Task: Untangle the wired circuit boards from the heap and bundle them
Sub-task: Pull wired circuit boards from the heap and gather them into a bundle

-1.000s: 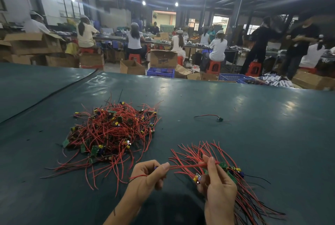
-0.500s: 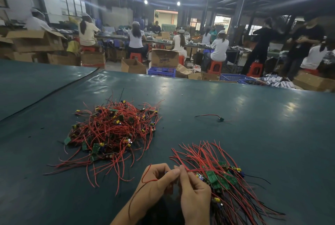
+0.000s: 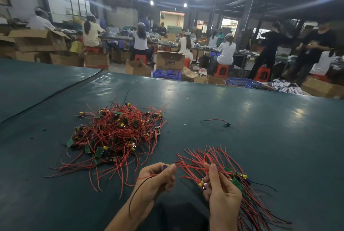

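Left hand (image 3: 157,180) pinches one wired circuit board (image 3: 165,167); right hand (image 3: 222,195) grips the bundle (image 3: 236,184); tangled heap (image 3: 117,132) lies centre-left on the bench (image 3: 260,137).

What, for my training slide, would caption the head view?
Left hand pinches one wired board; right hand holds the bundle beside the heap.

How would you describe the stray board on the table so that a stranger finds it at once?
Take the dark green table. Beyond the bundle in the right hand, and to the right of the heap, lies the stray board. It alone touches nothing else: one small dark board with a single red wire.
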`<state>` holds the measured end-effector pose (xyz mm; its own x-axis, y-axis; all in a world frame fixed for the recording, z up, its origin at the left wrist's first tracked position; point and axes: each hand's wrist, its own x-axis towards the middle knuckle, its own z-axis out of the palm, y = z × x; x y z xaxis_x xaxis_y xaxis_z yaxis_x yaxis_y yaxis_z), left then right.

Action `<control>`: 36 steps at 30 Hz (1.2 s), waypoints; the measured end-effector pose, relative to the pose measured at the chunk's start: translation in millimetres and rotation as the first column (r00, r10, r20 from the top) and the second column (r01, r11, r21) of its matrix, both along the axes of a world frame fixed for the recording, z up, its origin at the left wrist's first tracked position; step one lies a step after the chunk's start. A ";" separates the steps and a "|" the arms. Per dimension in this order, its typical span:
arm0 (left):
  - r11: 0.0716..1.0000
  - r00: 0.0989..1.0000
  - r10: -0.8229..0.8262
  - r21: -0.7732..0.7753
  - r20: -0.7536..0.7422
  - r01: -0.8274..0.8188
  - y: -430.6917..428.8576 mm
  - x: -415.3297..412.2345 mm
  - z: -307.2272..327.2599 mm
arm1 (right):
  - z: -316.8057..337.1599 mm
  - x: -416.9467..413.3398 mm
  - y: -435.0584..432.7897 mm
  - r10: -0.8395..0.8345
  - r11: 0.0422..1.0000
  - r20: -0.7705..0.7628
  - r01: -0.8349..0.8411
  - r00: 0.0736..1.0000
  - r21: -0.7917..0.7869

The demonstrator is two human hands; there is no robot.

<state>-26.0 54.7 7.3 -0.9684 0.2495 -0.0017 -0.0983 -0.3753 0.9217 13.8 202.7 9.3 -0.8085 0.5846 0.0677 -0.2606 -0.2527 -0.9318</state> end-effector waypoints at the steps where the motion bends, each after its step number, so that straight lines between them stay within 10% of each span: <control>1: 1.000 1.000 -0.008 0.006 0.020 0.008 -0.4 -0.2 0.2 | 0.2 0.1 -0.7 -0.005 1.000 -0.014 0.005 1.000 0.000; 11: 0.993 0.987 0.114 0.029 0.116 -0.118 4.4 -2.9 -0.3 | 5.0 3.1 -4.9 -0.066 0.998 -0.052 0.065 0.996 -0.014; 22: 0.912 0.981 0.029 0.396 0.192 -0.104 -12.4 -10.0 5.1 | 4.3 6.0 -1.5 0.126 0.979 -0.121 -0.143 0.985 -0.144; 31: 0.933 0.927 -0.358 0.076 0.113 0.352 -2.4 -0.2 6.7 | 4.9 9.7 -23.7 0.426 0.893 0.155 -0.442 0.891 0.087; 36: 0.956 0.931 -0.285 -0.007 0.227 0.294 -0.9 1.9 2.6 | 6.5 9.8 -27.1 0.407 0.909 0.193 -0.416 0.893 0.010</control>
